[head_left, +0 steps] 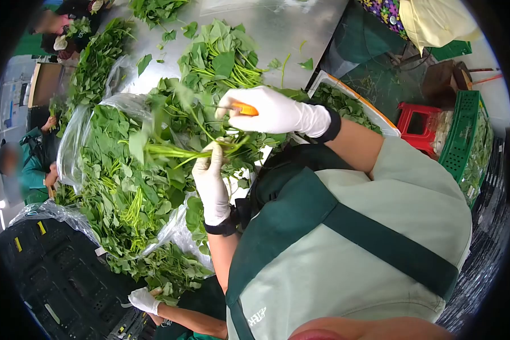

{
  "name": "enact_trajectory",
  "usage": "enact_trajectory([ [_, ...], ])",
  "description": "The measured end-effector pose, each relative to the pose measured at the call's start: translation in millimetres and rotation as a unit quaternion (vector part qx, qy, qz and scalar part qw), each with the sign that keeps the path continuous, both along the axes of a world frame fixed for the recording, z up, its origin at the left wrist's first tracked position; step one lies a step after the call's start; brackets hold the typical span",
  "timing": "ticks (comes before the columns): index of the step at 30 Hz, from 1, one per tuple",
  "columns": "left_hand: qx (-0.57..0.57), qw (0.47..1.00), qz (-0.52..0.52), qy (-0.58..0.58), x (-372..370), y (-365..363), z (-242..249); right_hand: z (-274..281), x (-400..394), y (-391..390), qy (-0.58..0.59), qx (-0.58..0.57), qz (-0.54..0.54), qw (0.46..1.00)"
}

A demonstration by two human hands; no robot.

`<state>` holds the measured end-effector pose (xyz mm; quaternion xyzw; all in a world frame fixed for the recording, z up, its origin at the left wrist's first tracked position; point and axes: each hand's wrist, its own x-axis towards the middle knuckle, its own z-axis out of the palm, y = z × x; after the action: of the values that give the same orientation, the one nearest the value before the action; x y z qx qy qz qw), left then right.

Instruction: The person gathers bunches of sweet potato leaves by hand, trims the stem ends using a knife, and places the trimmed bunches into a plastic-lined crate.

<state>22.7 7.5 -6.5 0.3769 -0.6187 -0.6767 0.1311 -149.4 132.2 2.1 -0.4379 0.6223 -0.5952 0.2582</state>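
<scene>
White gloves cover both hands. My left hand [211,184] is closed round a small bunch of green stems [175,152], whose leaves point left and are blurred. Just above and to the right, my right hand [266,110] grips a small tool with an orange handle [245,109]; its thin dark tip points left over the stems. Beneath both hands lies a large heap of leafy greens [110,147], partly on clear plastic. A bundle of greens [224,56] rests on the metal table [283,28] beyond my right hand.
Co-workers stand along the left side, and a co-worker's gloved hand [144,300] touches greens at the bottom. A white crate [388,126] of leaves, a red stool [415,122] and a green crate [462,127] are at right. A black crate [62,277] sits lower left.
</scene>
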Motion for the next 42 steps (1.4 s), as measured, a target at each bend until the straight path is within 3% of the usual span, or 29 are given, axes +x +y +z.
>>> enact_trajectory([
  [2, 0.023, 0.998, 0.034, 0.036, 1.4, -5.1, -5.9, -14.0, -3.1, 8.4, 0.094, 0.088, -0.023, 0.991],
  [5, 0.005, 0.991, 0.112, 0.076, -9.0, 4.1, -1.0, -41.3, 14.3, 17.7, 0.173, 0.075, -0.024, 0.982],
  [6, 0.006, 0.991, 0.11, 0.076, -10.3, 4.2, -2.4, -34.3, 22.8, 21.3, 0.074, 0.148, 0.03, 0.986],
  [10, -0.047, 0.987, 0.107, 0.107, -16.2, 9.0, -4.8, -41.9, 47.2, 13.3, 0.1, 0.162, -0.02, 0.981],
  [13, -0.093, 0.985, 0.112, 0.088, -18.9, 20.8, 1.7, -54.6, 44.1, 16.2, 0.041, 0.19, 0.029, 0.981],
  [16, -0.046, 0.991, 0.096, 0.086, -11.7, 21.5, -16.3, -73.6, 34.5, 24.1, -0.041, 0.206, 0.071, 0.975],
  [18, -0.071, 0.989, 0.107, 0.07, -10.2, 20.2, -13.3, -86.4, 34.7, 28.8, -0.001, 0.154, 0.088, 0.984],
  [19, -0.083, 0.981, 0.142, 0.103, -9.3, 16.1, -3.1, -109.8, 24.3, 40.0, 0.143, 0.078, 0.123, 0.979],
  [20, -0.1, 0.97, 0.173, 0.138, -8.6, 8.9, 9.1, -128.4, 25.3, 40.2, 0.129, 0.266, 0.111, 0.949],
  [22, -0.116, 0.97, 0.157, 0.143, -3.6, -1.3, 15.6, -95.8, 27.9, 47.5, 0.04, 0.283, 0.055, 0.957],
  [24, -0.138, 0.975, 0.153, 0.081, -1.0, 4.1, 16.4, -79.0, 42.6, 33.8, 0.029, 0.263, 0.029, 0.964],
  [26, -0.148, 0.975, 0.146, 0.083, 0.4, 5.4, 5.3, -58.0, 44.3, 13.4, 0.059, 0.073, -0.04, 0.995],
  [27, -0.148, 0.972, 0.148, 0.105, -5.4, 11.3, 3.8, -41.2, 44.7, 7.4, 0.056, 0.131, -0.007, 0.99],
  [28, -0.15, 0.971, 0.147, 0.118, -4.7, 16.2, 4.9, -27.7, 44.5, 3.4, 0.056, 0.115, 0.013, 0.992],
  [31, -0.175, 0.963, 0.157, 0.132, -2.9, 18.4, 9.2, -51.8, 46.3, -0.7, 0.064, 0.092, 0.051, 0.992],
  [33, -0.235, 0.949, 0.18, 0.11, 5.7, 9.7, 15.8, -118.3, 36.0, 12.4, 0.108, 0.113, 0.128, 0.979],
  [34, -0.2, 0.946, 0.198, 0.162, 11.7, 3.3, 15.5, -118.7, 32.9, 19.7, 0.115, 0.226, 0.123, 0.959],
  [36, -0.213, 0.95, 0.177, 0.143, 19.7, -3.5, 20.4, -108.8, 29.5, 31.0, 0.067, 0.26, 0.064, 0.961],
  [38, -0.162, 0.961, 0.189, 0.123, 26.8, -5.2, 20.0, -102.8, 6.8, 26.5, 0.213, 0.133, 0.039, 0.967],
  [39, -0.171, 0.964, 0.173, 0.109, 29.7, -7.8, 13.6, -90.6, -1.5, 17.4, 0.15, 0.169, -0.058, 0.972],
  [40, -0.181, 0.965, 0.159, 0.102, 28.3, -9.2, 6.5, -110.3, -17.8, 8.3, 0.143, 0.186, -0.088, 0.968],
  [42, -0.132, 0.972, 0.154, 0.12, 30.6, -6.2, 5.6, -116.6, -50.0, -8.2, 0.194, 0.223, -0.204, 0.933],
])
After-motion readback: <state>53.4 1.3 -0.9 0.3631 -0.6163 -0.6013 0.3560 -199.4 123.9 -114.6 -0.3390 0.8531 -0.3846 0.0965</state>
